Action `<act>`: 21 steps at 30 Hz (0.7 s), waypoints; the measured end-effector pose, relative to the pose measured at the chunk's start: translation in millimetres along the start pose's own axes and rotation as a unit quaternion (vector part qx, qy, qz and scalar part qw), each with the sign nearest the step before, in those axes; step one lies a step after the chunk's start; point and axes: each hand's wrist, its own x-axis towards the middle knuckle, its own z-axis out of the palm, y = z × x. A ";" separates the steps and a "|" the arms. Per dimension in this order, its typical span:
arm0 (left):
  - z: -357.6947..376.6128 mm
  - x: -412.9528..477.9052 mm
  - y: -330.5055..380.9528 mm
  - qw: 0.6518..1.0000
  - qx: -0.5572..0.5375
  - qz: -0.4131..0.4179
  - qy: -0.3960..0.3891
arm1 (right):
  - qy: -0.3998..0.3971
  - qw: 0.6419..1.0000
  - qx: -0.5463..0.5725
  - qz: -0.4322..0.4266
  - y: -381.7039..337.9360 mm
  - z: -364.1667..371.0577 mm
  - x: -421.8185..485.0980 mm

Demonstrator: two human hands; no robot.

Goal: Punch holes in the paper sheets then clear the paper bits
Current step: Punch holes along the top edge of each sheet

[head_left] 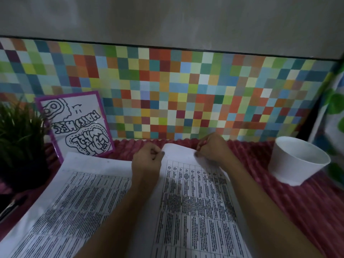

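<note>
Pinching the far edge of a printed sheet [195,202], the person's left hand [147,161] and right hand [212,148] each take one end of that edge, fingers [202,145] curled tight against the thumbs so the paper is caught between them. The edge between the two hands lifts and curls off the surface, while the rest of the sheet runs back toward the person under both forearms. Such a grip probably serves to square up or raise the sheet ready for punching, though no punch can be made out; a dark object [9,207] at the left border is too dim to identify. A second sheet [74,202], also covered in printed tables, lies flat just beside the first on its left, their edges overlapping under the left forearm, likely waiting its turn. Both papers rest on a ribbed red cloth [279,202] that covers the tabletop. To the right, well apart from the hands, stands a white cup [297,164], mouth up; what shows of its inside is bare white, with no paper bits visible, so it may be meant to catch them. At the left, a dark pot [22,174] holds a grassy plant [18,131], and a purple-framed drawing [74,123] leans against the tiled wall [186,90].
</note>
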 end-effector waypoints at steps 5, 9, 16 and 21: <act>-0.4 3.9 2.5 0.997 -0.064 -0.026 -0.020 | -0.048 0.997 0.053 0.009 -14.9 -23.5 -15.6; -2.6 7.3 4.1 0.990 -0.126 -0.050 -0.025 | 0.107 0.976 0.172 -0.076 -42.4 -54.8 -25.0; -2.1 8.4 16.5 0.961 -0.249 -0.114 -0.032 | 0.107 0.737 0.663 -0.079 -101.8 -36.9 -11.9; -2.0 9.2 17.0 0.959 -0.261 -0.101 -0.046 | 0.119 0.710 0.678 -0.145 -103.8 -21.6 -11.0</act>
